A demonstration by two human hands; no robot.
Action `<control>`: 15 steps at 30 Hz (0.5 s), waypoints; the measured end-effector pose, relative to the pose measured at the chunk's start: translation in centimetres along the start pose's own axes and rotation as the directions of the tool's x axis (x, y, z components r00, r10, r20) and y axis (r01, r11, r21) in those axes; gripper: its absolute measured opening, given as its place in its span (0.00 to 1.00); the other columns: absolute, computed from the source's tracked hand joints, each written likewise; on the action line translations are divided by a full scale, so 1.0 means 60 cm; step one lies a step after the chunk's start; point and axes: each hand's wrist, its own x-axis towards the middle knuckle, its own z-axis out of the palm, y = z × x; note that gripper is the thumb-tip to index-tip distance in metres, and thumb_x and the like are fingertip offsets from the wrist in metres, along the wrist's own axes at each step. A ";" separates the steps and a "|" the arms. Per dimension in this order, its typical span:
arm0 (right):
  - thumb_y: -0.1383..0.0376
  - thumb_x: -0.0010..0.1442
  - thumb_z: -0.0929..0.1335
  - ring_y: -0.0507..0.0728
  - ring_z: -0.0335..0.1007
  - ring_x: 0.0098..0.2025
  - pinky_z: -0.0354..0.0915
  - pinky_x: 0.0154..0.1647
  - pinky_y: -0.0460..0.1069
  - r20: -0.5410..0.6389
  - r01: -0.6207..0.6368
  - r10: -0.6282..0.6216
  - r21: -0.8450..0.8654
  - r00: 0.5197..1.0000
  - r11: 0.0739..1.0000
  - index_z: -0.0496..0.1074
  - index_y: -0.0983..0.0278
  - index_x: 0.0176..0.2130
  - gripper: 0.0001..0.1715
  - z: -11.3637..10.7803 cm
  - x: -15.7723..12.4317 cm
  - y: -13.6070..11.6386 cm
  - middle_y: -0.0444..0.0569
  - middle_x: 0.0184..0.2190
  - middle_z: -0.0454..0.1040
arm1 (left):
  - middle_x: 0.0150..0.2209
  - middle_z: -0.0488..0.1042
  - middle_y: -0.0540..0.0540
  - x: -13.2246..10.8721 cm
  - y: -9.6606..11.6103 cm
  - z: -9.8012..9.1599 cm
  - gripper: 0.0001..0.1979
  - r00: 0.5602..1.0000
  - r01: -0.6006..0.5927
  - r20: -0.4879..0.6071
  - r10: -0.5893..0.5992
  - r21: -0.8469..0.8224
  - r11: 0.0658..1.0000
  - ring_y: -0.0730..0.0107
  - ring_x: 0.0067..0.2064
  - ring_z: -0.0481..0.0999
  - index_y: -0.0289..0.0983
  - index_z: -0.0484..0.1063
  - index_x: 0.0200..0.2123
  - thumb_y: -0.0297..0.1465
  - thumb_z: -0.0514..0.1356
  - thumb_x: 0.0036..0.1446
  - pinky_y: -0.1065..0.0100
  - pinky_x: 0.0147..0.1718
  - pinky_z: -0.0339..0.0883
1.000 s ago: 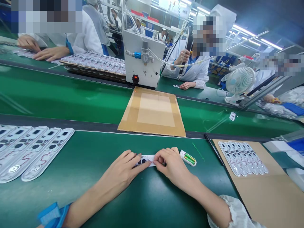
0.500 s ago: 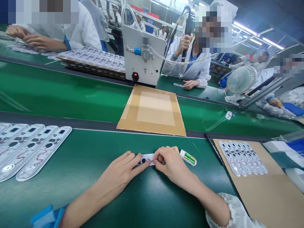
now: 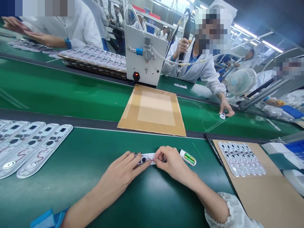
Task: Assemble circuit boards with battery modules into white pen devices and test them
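A slim white device with a black round button lies flat on the green table mat in front of me. At its right end a battery bay holds green cells. My left hand presses its fingertips on the left part of the device. My right hand pinches and covers its middle section. Both hands rest on the mat.
White membrane sheets lie at the left. A cardboard sheet at the right carries more of them. A brown cardboard panel sits on the conveyor belt. Beyond stand a white machine and a fan; people in white coats work opposite.
My hands stay on the device with only slight finger shifts. The person opposite has stretched an arm out to a small part on the belt.
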 end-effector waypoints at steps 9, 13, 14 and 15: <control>0.76 0.54 0.68 0.53 0.63 0.33 0.52 0.37 0.50 -0.063 -0.019 0.015 -0.063 0.998 0.998 0.64 0.64 0.27 0.10 0.014 0.003 0.001 0.40 0.24 0.66 | 0.41 0.71 0.44 0.012 -0.002 -0.015 0.28 1.000 -0.007 -0.023 0.008 0.014 1.000 0.63 0.42 0.69 0.40 0.68 0.53 0.13 0.42 0.58 0.62 0.44 0.60; 0.74 0.56 0.69 0.52 0.63 0.30 0.54 0.39 0.50 -0.080 0.002 -0.006 -0.042 0.997 0.999 0.67 0.64 0.27 0.09 0.013 0.004 0.009 0.39 0.24 0.67 | 0.43 0.72 0.45 0.007 -0.001 -0.006 0.26 0.999 0.027 -0.042 -0.028 -0.030 0.999 0.64 0.42 0.68 0.40 0.66 0.55 0.15 0.41 0.61 0.61 0.47 0.61; 0.73 0.56 0.69 0.51 0.63 0.30 0.55 0.39 0.50 -0.084 0.011 -0.014 -0.037 0.996 0.999 0.67 0.63 0.27 0.09 0.012 0.005 0.011 0.39 0.23 0.68 | 0.43 0.72 0.45 0.006 -0.001 -0.005 0.26 0.999 0.031 -0.028 -0.032 -0.042 0.999 0.64 0.41 0.68 0.40 0.66 0.55 0.16 0.41 0.62 0.61 0.46 0.61; 0.73 0.57 0.69 0.51 0.63 0.29 0.55 0.38 0.50 -0.089 0.021 -0.024 -0.034 0.996 0.999 0.68 0.63 0.27 0.09 0.012 0.005 0.012 0.38 0.23 0.68 | 0.42 0.72 0.45 0.006 -0.001 -0.004 0.25 0.999 0.037 -0.012 -0.038 -0.052 0.998 0.64 0.39 0.68 0.40 0.66 0.56 0.16 0.41 0.62 0.61 0.44 0.62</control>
